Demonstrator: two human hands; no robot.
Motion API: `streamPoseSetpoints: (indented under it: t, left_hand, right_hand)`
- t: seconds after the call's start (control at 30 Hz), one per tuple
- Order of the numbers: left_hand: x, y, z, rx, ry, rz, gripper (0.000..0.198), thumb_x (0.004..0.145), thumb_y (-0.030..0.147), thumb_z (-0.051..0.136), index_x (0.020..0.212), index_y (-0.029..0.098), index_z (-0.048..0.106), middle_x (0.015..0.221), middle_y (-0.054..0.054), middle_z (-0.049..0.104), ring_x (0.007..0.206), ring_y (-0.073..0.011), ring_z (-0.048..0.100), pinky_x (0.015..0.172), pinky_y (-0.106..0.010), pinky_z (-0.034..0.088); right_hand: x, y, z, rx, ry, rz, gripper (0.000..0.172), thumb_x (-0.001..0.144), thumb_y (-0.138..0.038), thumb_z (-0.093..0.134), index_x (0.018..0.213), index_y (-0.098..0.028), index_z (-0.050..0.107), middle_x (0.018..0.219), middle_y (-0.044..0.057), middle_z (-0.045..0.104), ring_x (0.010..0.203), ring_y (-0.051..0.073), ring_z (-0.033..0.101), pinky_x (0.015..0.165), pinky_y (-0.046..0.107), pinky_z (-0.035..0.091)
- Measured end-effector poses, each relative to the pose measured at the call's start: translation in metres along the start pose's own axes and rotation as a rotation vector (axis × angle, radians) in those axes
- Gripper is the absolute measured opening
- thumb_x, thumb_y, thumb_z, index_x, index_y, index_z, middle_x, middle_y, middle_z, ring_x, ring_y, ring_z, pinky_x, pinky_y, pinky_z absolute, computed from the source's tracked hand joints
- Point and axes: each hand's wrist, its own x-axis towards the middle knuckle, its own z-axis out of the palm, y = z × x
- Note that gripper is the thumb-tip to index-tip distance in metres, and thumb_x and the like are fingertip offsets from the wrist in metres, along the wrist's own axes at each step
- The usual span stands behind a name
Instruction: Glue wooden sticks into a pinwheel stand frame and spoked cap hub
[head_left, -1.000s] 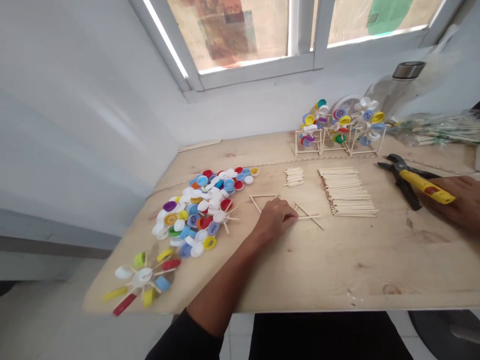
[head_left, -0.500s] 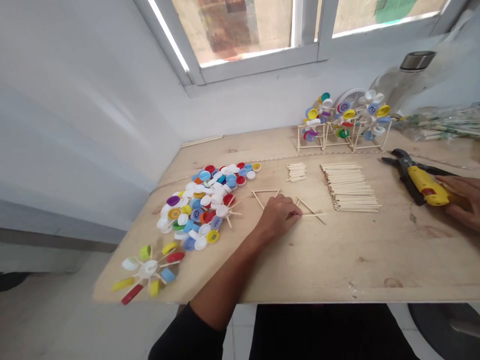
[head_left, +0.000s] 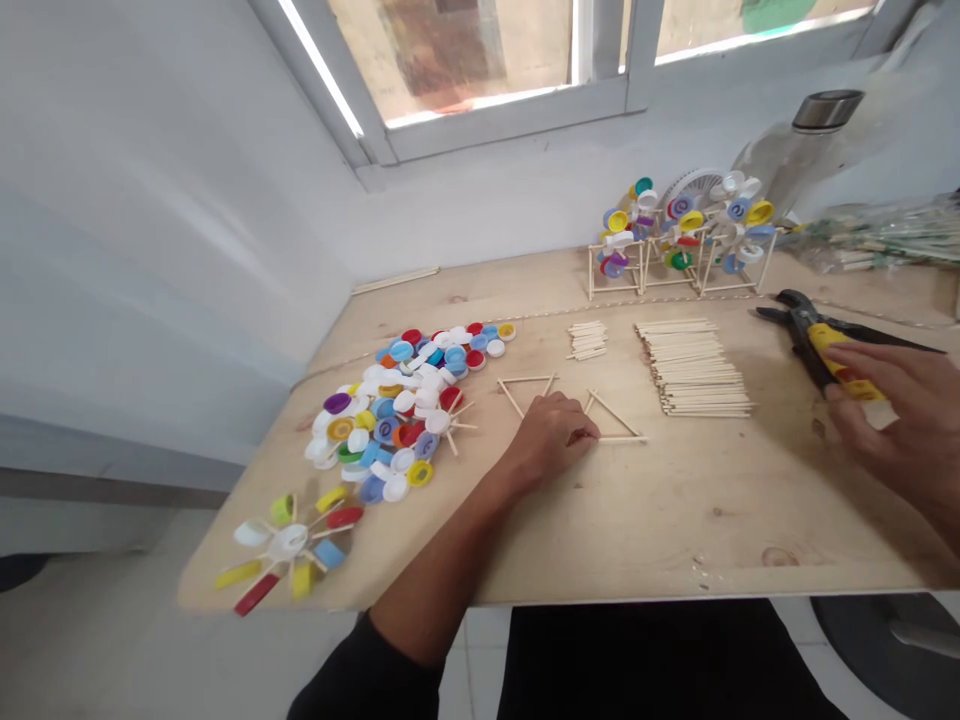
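Wooden counter (head_left: 697,520) with cap pile (head_left: 382,430) at left and stick stack (head_left: 690,367) far right of centre. Left grip (head_left: 551,437) together on stick frame (head_left: 615,415), mid-counter; right grip (head_left: 900,420) over yellow pliers (head_left: 825,338), right, clamping unclear.

White walls (head_left: 150,200) meet a white-framed window (head_left: 480,60), through which daylight is admitted. A plywood table (head_left: 705,510) is set beneath it, above a pale tiled floor (head_left: 480,650).
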Motion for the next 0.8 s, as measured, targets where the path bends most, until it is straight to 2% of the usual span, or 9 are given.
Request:
streamPoseSetpoints:
  t: [0.27, 0.6, 0.8]
  left_hand:
    - [0.001, -0.001, 0.002, 0.011, 0.001, 0.012, 0.016, 0.078, 0.013, 0.057, 0.074, 0.019, 0.071, 0.075, -0.003, 0.067, 0.081, -0.0179, 0.056, 0.073, -0.031, 0.037]
    - [0.000, 0.002, 0.000, 0.038, -0.008, 0.012, 0.016, 0.077, 0.013, 0.057, 0.074, 0.020, 0.071, 0.076, -0.003, 0.067, 0.082, -0.0177, 0.056, 0.072, -0.031, 0.037]
    - [-0.001, 0.002, 0.000, 0.045, 0.006, 0.022, 0.016, 0.077, 0.013, 0.057, 0.074, 0.020, 0.071, 0.074, -0.003, 0.066, 0.081, -0.0177, 0.055, 0.072, -0.031, 0.036]
  right_hand:
    - [0.020, -0.049, 0.004, 0.230, -0.051, -0.091, 0.029, 0.077, -0.014, 0.060, 0.106, -0.016, 0.060, 0.100, 0.013, 0.067, 0.092, 0.025, 0.062, 0.083, 0.039, 0.048]
    - [0.025, -0.071, 0.015, 0.424, -0.146, -0.092, 0.032, 0.078, -0.014, 0.059, 0.110, -0.022, 0.059, 0.106, 0.008, 0.066, 0.098, 0.024, 0.061, 0.085, 0.042, 0.047]
    - [0.030, -0.087, 0.015, 0.476, -0.170, -0.100, 0.026, 0.080, -0.015, 0.057, 0.105, -0.022, 0.060, 0.103, 0.008, 0.067, 0.096, 0.023, 0.061, 0.083, 0.041, 0.047]
